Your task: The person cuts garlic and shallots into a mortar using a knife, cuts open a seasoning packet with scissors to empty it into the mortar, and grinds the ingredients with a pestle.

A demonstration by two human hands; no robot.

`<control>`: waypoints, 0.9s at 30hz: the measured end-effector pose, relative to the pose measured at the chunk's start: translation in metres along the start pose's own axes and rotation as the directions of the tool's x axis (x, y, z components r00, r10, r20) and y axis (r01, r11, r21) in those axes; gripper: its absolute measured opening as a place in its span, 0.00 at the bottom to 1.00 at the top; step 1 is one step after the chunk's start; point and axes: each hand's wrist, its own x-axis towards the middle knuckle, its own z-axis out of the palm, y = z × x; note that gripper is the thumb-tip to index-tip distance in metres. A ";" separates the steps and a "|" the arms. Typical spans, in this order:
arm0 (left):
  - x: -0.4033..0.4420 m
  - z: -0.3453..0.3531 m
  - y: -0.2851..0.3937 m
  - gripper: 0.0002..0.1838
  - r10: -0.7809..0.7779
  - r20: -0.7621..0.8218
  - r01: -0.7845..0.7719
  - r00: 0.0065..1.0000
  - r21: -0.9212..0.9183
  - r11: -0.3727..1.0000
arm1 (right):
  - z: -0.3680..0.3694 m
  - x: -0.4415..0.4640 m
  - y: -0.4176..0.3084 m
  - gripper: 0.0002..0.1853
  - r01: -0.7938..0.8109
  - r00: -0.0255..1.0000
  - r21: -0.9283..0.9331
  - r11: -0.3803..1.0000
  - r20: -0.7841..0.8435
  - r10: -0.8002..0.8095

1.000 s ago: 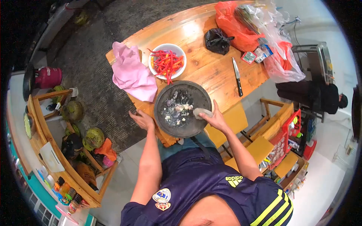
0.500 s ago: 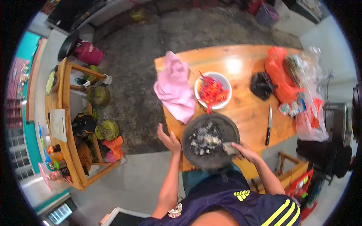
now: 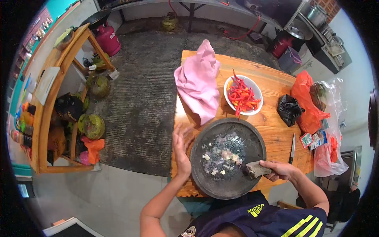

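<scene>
A wide, dark stone mortar [image 3: 202,173] lies at the front of the wooden table, close to my body. Pale crushed bits, which look like garlic or shallot, [image 3: 227,155] are spread wet over its middle. My right hand [image 3: 279,170] grips a grey stone pestle [image 3: 258,170], whose head rests on the mortar's right side. At the mortar's left rim is my left hand [image 3: 181,152], fingers up and apart, its palm side against or very near the rim. Behind the mortar stands a white bowl [image 3: 257,106] of red and orange chilies [image 3: 242,94].
A pink cloth [image 3: 199,83] covers the wooden table's [image 3: 272,130] far left corner. To the right lie a knife [image 3: 292,149], a black plastic bag [image 3: 290,110], an orange bag [image 3: 306,104] and small packets [image 3: 312,139]. A wooden shelf [image 3: 59,75] stands left, with green gas cylinders [image 3: 92,126].
The head view has shifted, so the table appears turned and larger. My left hand's fingers now point up along the mortar's left rim. My right hand keeps hold of the pestle.
</scene>
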 end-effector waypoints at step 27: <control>-0.122 0.172 -0.112 0.27 0.451 -0.287 -0.426 0.845 0.146 0.893 | -0.151 0.010 0.039 0.29 0.463 0.208 -0.883 0.079 0.022 -0.978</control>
